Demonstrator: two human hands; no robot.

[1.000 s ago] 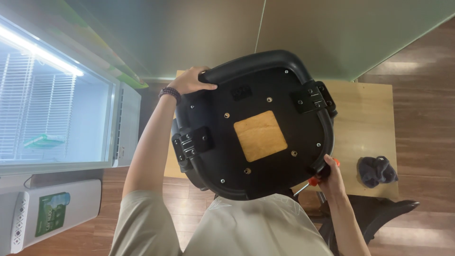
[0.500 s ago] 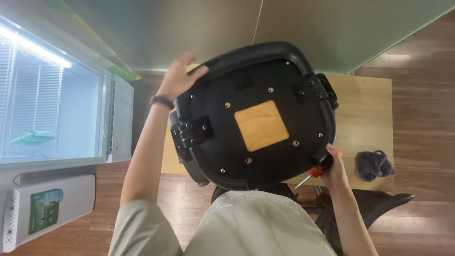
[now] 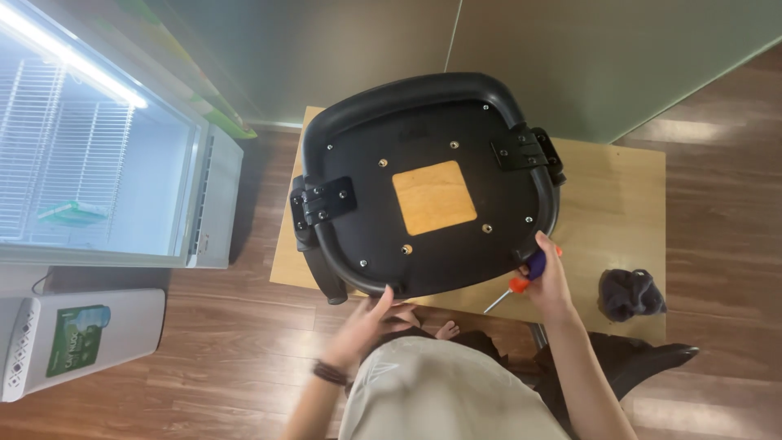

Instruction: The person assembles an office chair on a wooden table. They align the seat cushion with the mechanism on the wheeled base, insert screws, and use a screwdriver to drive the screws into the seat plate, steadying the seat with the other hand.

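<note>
Upturned chair seat on a wooden table, both hands at its near edge.

The black chair seat [image 3: 428, 187] lies underside up on the light wooden table [image 3: 627, 204], its long axis running left to right, slightly tilted (curved edge pointing away). The left hand [image 3: 371, 322] touches the near rim with fingers spread; the right hand [image 3: 546, 281] grips a screwdriver [image 3: 513, 285] against the seat's right corner, fingers wrapped round the handle, tip pointing down-left.
</note>
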